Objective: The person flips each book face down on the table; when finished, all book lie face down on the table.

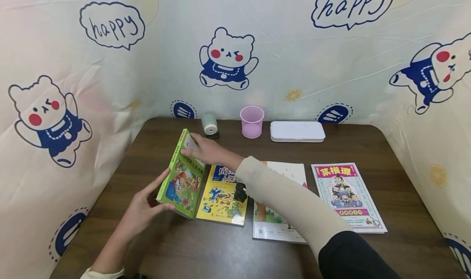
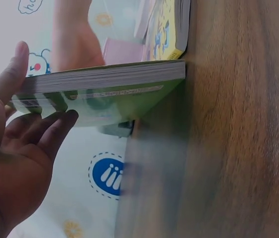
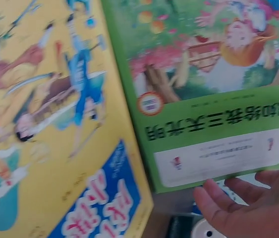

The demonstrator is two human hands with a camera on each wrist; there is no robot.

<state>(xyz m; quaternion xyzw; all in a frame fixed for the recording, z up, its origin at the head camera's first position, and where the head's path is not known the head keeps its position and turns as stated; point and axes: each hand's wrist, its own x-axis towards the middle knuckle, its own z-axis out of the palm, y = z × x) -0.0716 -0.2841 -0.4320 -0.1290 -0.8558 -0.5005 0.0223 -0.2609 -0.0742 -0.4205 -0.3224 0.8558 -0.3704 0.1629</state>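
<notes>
A green picture-cover book (image 1: 184, 185) is tilted up from the table, its spine side raised to the left. My left hand (image 1: 141, 207) grips it near the lower spine corner, thumb at the bottom edge. In the left wrist view the book's page block (image 2: 104, 77) shows edge-on, with the left hand (image 2: 25, 153) around its raised side. My right hand (image 1: 211, 150) pinches the book's top end, thumb over the front cover. In the right wrist view, the right hand's fingers (image 3: 218, 201) lie along the top edge. A yellow book (image 1: 220, 201) lies flat just right of it.
Further right lie a pale book (image 1: 265, 226), partly under the right sleeve, and a pink-and-white book (image 1: 346, 201). At the back stand a grey-green cylinder (image 1: 209, 123), a pink cup (image 1: 252, 123) and a white case (image 1: 297, 131). A printed curtain (image 1: 165, 58) surrounds the table.
</notes>
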